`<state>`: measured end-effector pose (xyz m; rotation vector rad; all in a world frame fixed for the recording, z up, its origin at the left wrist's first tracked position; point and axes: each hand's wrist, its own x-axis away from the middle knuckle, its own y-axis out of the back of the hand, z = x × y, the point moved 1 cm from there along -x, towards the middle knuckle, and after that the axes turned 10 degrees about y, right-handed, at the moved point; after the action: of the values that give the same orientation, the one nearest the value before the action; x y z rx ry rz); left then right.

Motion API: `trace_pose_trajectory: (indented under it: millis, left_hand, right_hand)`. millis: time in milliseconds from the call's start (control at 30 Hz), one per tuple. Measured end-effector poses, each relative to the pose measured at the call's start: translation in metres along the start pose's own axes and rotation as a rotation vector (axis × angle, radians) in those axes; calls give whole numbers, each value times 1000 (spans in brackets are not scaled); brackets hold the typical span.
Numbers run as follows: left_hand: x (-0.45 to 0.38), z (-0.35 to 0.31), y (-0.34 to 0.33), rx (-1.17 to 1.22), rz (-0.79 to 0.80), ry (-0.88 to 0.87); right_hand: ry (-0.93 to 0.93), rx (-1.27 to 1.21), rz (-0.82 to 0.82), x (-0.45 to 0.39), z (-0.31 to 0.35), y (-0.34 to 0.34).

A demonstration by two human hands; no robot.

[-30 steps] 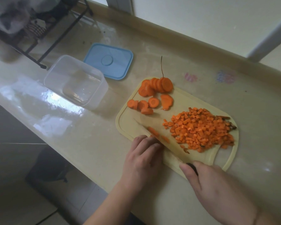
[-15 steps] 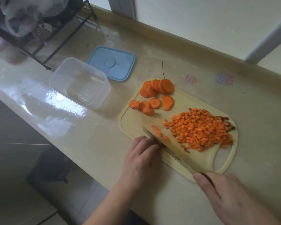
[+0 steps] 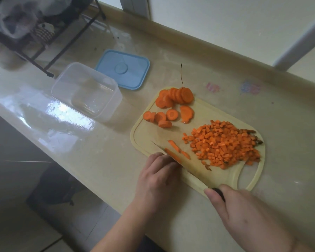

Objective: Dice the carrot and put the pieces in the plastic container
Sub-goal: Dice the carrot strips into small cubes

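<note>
knife (image 3: 189,166) slicing carrot strips (image 3: 175,148) at board edge (image 3: 135,148)

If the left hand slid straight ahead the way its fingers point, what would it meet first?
Probably the knife blade, which lies right against the fingertips of the left hand; just past it are the carrot strips on the cutting board.
</note>
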<state>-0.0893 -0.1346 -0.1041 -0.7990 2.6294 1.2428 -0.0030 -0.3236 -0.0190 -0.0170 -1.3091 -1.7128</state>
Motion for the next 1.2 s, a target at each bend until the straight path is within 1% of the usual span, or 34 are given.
trace_pose_trajectory:
  millis: [133, 200, 367, 600, 800, 933, 1100, 1167, 1200]
  left_hand:
    - [0, -1, 2, -2, 10, 3]
    - [0, -1, 3, -6, 7, 1]
    - [3, 2, 3, -7, 8, 14]
    - [-5, 3, -4, -22, 19, 13]
    - [-3, 3, -5, -36, -3, 13]
    - [-1, 4, -6, -25, 1, 38]
    - [-4, 0, -4, -5, 1, 16]
    - [-4, -2, -4, 2, 2, 13]
    - [-4, -1, -4, 1, 3, 15]
  right_hand:
    - [54, -55, -128, -3, -2, -2]
    - [59, -117, -164, -1, -11, -6]
    - [46, -225, -179, 5, -20, -11]
    - [53, -222, -199, 7, -19, -4]
    - [33, -205, -179, 11, -20, -7]
    - [11, -171, -129, 16, -19, -6]
    - [-68, -37, 1, 12, -13, -4]
    - [-75, 26, 14, 7, -7, -3]
    - [-56, 30, -9, 4, -5, -3]
